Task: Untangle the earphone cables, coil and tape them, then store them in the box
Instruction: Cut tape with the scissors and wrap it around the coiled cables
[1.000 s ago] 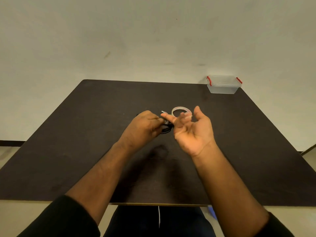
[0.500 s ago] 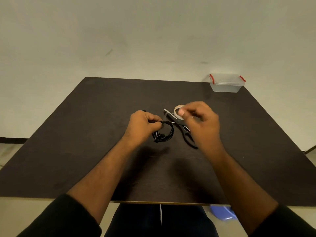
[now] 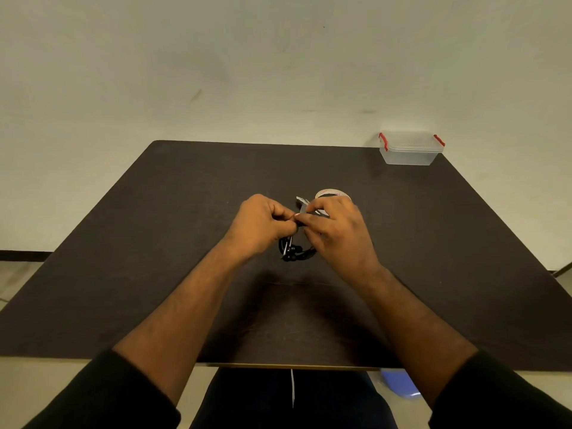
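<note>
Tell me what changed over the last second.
The right hand turned palm-down from open and palm-up, moved left and now meets the left hand at the earphone coil, fingers pinching there. The left hand kept gripping the coil. Tape roll, scissors and box stayed in place.

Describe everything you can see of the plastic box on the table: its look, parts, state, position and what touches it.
The plastic box is a small rectangular container of clear, slightly cloudy plastic, with a lid on top and a red clip at each short end. The lid looks closed, and nothing can be made out inside. It stands upright and level at the far right corner of the dark table, near the wall. Only the table touches it; both hands work well short of it, near the table's middle.
</note>
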